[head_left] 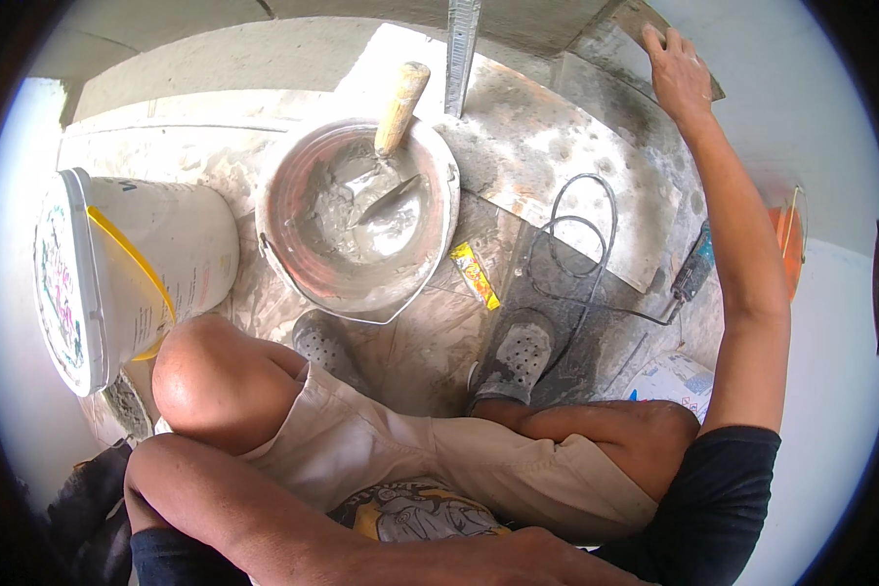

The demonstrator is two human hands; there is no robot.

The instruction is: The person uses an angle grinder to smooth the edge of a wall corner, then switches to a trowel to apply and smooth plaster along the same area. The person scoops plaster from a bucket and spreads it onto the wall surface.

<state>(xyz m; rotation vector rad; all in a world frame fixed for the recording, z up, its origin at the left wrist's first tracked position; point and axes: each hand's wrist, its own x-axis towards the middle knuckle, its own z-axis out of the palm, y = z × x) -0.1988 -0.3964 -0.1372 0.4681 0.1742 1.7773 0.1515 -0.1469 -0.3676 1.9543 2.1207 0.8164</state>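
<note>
Coloured scrawl covers the white bucket's [181, 234] lid [63, 283], dark print its side; the yellow packet [475, 276] has red print. The right hand [682, 76], fingers slightly parted, touches a board [635, 21] at upper right; I cannot tell whether it grips. The left hand [532, 559], cut off below, hides its grip.

The mortar [337, 220] is grey, the bucket [293, 244] reddish inside, the trowel handle [401, 107] tan; the pail [190, 234] is white with a yellow handle [139, 258], the packet [475, 276] yellow and red, the shorts [361, 435] beige, the clogs [521, 356] grey with dark dots
</note>
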